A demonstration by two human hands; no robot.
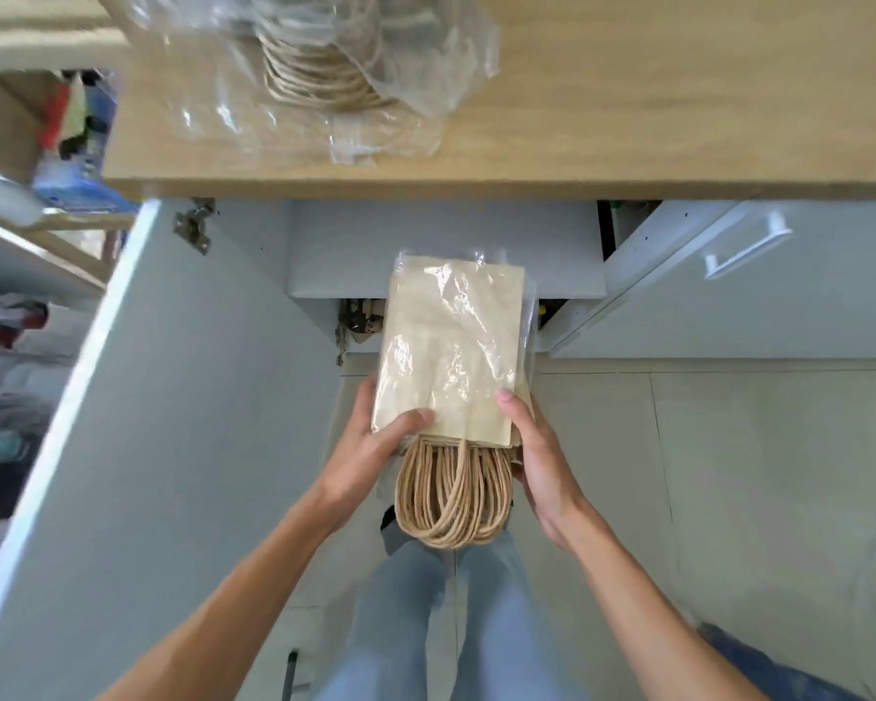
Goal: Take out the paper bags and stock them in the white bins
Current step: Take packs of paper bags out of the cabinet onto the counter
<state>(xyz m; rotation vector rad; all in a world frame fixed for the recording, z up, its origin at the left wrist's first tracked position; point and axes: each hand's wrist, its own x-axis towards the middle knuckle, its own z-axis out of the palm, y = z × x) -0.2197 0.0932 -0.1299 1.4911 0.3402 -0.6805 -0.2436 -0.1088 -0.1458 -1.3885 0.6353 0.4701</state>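
Both hands grip one bundle of paper bags [453,346], held in mid-air in front of the open cabinet below the tabletop [678,118]. Left hand [375,437] clamps the bundle's lower left edge, thumb pressed flat on top w/ fingers underneath; right hand [537,447] clamps the lower right edge the same way, thumb on the top face. Bundle is partly inside a clear plastic sleeve [469,290] that covers the far end; the twisted paper handles [451,493] hang loose toward the person, out of the sleeve. Far end of the bundle sits right at the cabinet opening, between the open left door [148,397] and the right door [704,296]. A second pack of bags in crumpled plastic wrap [324,68] lies up on the tabletop, well apart from the hands. Step in hand, as I read it: the take-out part, a pack pulled clear of the cabinet but not unwrapped. No white bins in view, so can't tell where stocking happens. Next move prob needs the sleeve slid off the far end, so one hand must keep a pinch on the handle end while the other frees up for the plastic. Risk: loose bags fanning out or slipping once the sleeve goes.
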